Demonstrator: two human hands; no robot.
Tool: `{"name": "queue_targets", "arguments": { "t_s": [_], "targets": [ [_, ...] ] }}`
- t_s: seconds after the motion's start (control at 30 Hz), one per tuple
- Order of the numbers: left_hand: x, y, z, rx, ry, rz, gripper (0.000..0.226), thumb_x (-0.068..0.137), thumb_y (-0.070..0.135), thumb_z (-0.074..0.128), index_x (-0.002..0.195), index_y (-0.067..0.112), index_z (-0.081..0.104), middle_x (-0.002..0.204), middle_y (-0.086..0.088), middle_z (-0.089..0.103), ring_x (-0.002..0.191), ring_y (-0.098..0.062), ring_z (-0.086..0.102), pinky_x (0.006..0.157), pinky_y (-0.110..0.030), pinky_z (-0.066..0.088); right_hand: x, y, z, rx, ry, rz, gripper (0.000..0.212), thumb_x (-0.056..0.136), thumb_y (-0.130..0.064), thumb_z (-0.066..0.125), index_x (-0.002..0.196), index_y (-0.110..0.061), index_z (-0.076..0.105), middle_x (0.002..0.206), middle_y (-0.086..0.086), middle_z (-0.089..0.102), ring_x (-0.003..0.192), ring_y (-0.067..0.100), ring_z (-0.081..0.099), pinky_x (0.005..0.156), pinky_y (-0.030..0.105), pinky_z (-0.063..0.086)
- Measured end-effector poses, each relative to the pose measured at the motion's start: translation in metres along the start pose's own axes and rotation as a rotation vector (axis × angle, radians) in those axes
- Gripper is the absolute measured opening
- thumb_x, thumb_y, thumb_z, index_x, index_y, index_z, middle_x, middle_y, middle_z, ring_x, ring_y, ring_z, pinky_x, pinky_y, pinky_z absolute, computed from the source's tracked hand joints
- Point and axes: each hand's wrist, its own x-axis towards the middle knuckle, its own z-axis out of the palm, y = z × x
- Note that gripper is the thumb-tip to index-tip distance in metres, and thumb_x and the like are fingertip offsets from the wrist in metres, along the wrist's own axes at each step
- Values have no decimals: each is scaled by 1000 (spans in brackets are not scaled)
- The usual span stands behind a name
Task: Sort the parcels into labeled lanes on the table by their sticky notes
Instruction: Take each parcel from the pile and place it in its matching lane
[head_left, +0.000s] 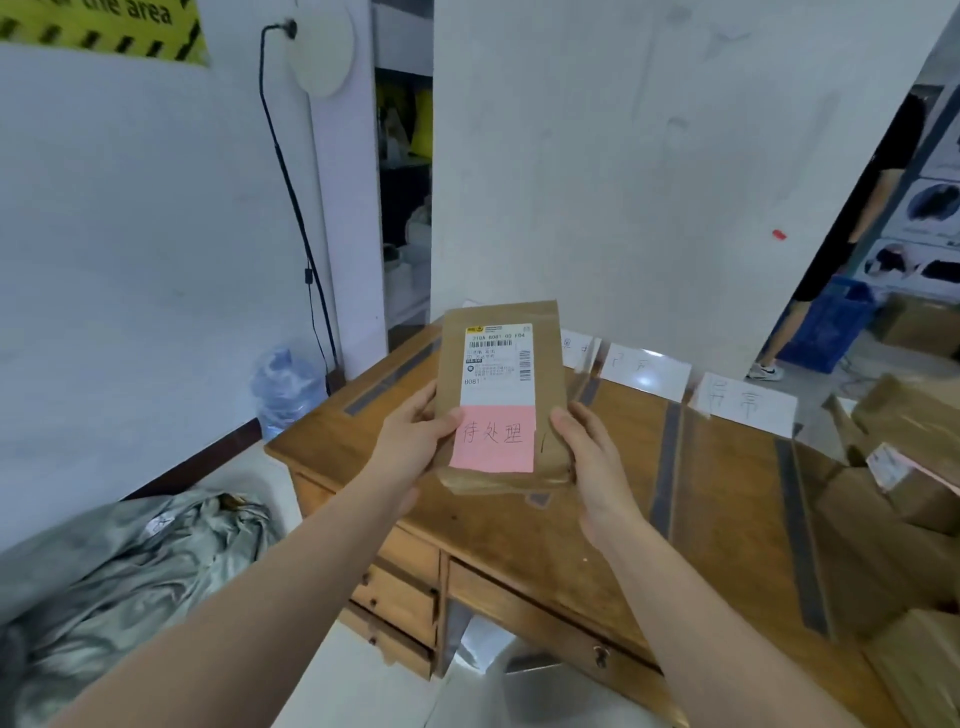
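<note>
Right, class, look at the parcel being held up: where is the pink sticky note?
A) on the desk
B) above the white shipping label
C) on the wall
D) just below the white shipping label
D: the pink sticky note sits on the parcel directly under the white shipping label, between the left hand and right hand holding it.

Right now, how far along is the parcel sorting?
Done: nothing visible; the middle lanes hold no parcel. In hand: left hand and right hand hold one parcel with a pink note above the table. Left: match it to a lane label, then work through the pile on the right.
</note>
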Motion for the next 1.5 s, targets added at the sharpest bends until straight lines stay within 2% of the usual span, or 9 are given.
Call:
{"name": "queue_targets", "arguments": {
  "t_s": [0.27,0.5,0.63,0.87,1.1,1.23,1.3,1.37,1.5],
  "targets": [
    [48,9,-55,-33,47,-10,47,94,12,62,135,31,52,107,6,74,95,-16,72,77,-36,57,46,9,63,-6,-59,22,24,89,-40,67,111,-42,57,116,-1,72,105,20,69,97,49,53],
    [115,21,-80,-64,98,-10,34,94,8,61,107,40,61,104,4,74,88,-14,73,63,-27,56,109,6,108,-36,-76,-7,33,94,-36,62,125,-30,55,113,-4,69,97,12,67,68,23,48],
    [157,30,-92,-20,133,-4,40,94,11,61,127,34,56,108,2,73,89,-15,72,58,-25,55,146,3,131,-63,-91,-2,39,92,-40,62,129,-27,56,116,-3,68,102,13,64,75,26,47],
    [224,41,-109,12,152,-40,37,95,15,62,130,14,51,109,-5,70,79,-13,70,48,-20,50,202,1,163,-78,-76,34,41,92,-43,62,129,-27,56,115,-3,69,100,13,66,72,25,48],
    [298,50,-131,26,37,-98,32,97,13,57,129,13,51,112,-9,70,97,-23,70,65,-34,57,253,8,203,-64,60,61,37,93,-44,61,126,-30,54,115,-1,69,103,16,66,80,32,54],
    [335,64,-136,104,-45,-128,15,101,9,49,104,22,55,106,-5,69,92,-19,67,66,-28,55,279,12,224,-49,140,83,44,90,-47,63,130,-28,58,112,-1,72,103,19,69,90,42,57],
    [350,66,-137,127,-64,-139,16,100,9,50,112,18,54,111,-7,67,91,-19,67,59,-24,55,289,15,230,-46,178,102,43,91,-48,62,129,-28,60,109,-1,74,104,20,69,94,48,55],
    [365,68,-136,136,-79,-156,29,99,10,52,127,13,49,119,-8,66,102,-24,67,71,-33,58,301,17,235,-76,218,121,42,94,-48,57,131,-28,59,109,-2,74,107,20,67,96,50,53],
    [395,63,-132,198,-129,-184,30,99,12,53,127,19,47,121,-7,65,107,-26,65,90,-45,55,320,20,239,-139,284,149,39,99,-43,52,134,-25,57,114,-2,71,112,19,64,101,45,50]
  ]
}}
